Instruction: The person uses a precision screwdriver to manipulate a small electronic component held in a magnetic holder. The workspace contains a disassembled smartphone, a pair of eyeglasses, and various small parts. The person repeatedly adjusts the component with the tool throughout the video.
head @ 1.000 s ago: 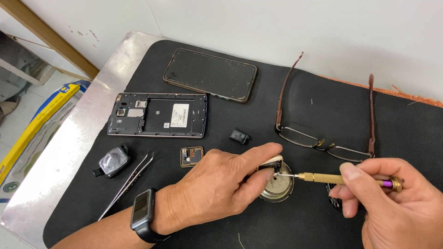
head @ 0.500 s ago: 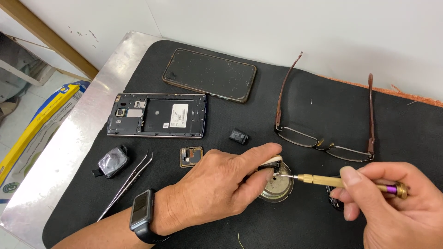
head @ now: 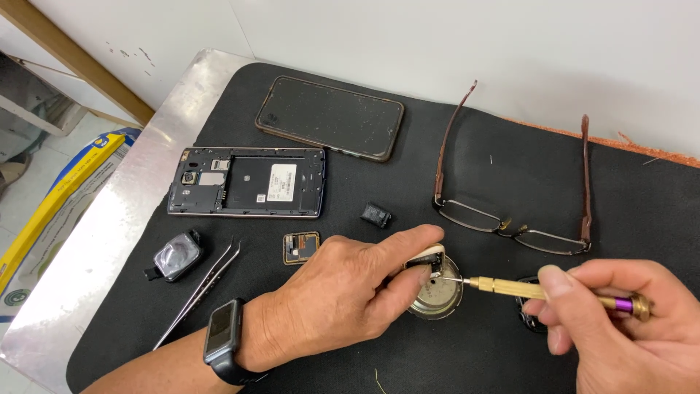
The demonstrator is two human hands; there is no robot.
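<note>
Our left hand [head: 343, 292] pinches a small part [head: 426, 259] over the round tin [head: 436, 295]. Our right hand [head: 627, 328] grips the screwdriver [head: 539, 290], tip touching that part.

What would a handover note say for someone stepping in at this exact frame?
Left hand: pinches a small white part over the round metal case on the mat.
Right hand: grips a brass screwdriver, tip at the part.
Nearby: tweezers, opened phone, second phone, glasses, small chip.
Done: phone is opened, parts are laid out.
Left: driver is engaged at the part; whether its screw is out cannot be told.
</note>
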